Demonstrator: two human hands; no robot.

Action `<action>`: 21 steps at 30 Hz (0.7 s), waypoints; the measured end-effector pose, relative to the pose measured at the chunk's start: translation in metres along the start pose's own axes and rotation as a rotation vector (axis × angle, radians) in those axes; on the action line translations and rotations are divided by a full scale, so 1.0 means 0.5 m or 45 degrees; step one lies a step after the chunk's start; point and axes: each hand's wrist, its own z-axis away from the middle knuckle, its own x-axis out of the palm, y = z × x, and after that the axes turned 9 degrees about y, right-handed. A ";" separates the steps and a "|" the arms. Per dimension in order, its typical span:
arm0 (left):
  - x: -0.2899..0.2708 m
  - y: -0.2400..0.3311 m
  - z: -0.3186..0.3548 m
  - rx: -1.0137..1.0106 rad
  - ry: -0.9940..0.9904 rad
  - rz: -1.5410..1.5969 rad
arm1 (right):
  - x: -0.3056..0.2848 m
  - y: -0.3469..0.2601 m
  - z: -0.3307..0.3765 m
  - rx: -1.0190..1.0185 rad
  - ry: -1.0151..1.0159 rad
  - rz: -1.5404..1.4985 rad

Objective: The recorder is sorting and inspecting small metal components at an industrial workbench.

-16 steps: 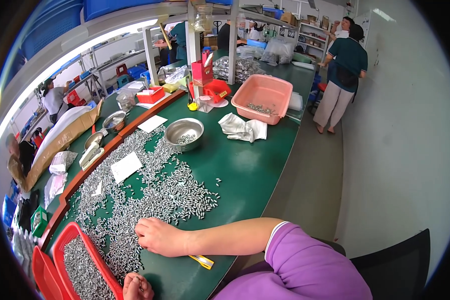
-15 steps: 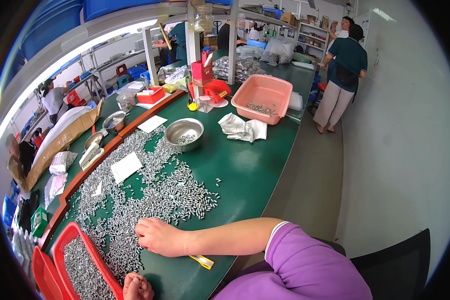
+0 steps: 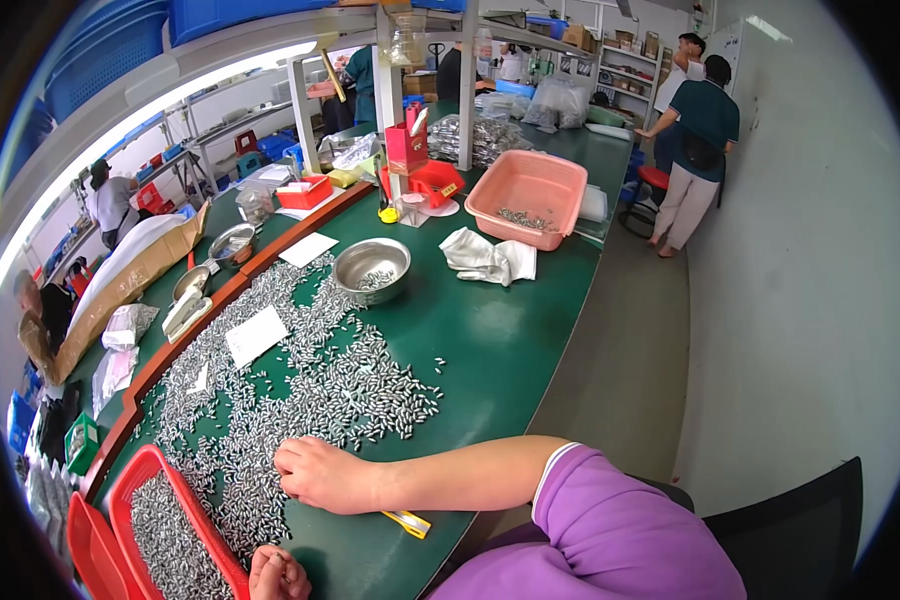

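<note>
Many small silvery, bullet-shaped metal pieces [image 3: 360, 385] are spread across the green tabletop. My right hand [image 3: 320, 475] rests at the near edge of this spread, fingers curled down among the pieces; whatever its fingertips hold is hidden. Closer to me, my left hand [image 3: 278, 573] is closed beside the rim of a red bin [image 3: 185, 505], partly cut off by the lower edge. Its fingers are curled together, and I cannot make out what they hold. Inside the red bin lies a heap of the same metal pieces [image 3: 170, 540]. A yellow cutter knife [image 3: 407, 523] lies beneath my right forearm.
A steel bowl [image 3: 372, 270] and a pink basin [image 3: 526, 200] each hold some pieces. White gloves [image 3: 487, 256] lie near the basin. White paper [image 3: 256, 337] sits on the pieces. A wooden ledge [image 3: 170, 362] borders the table's left. Two people stand in the aisle at far right.
Both my hands stay nearly in place, fingers still curled. The whole view has shifted slightly. In the aisle, the person in dark green has shifted a little, uncovering a red stool.
</note>
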 end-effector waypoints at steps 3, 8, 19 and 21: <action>-0.002 -0.002 -0.001 0.008 -0.001 -0.004 | 0.001 -0.001 0.000 -0.005 0.001 -0.003; -0.001 -0.002 -0.002 0.016 0.003 -0.015 | 0.000 -0.001 -0.001 0.001 0.007 0.001; 0.006 -0.001 0.003 0.039 -0.014 -0.045 | 0.015 0.002 -0.002 -0.049 0.061 0.083; 0.015 0.004 0.010 0.088 0.013 -0.109 | 0.019 0.002 -0.002 -0.053 0.052 0.121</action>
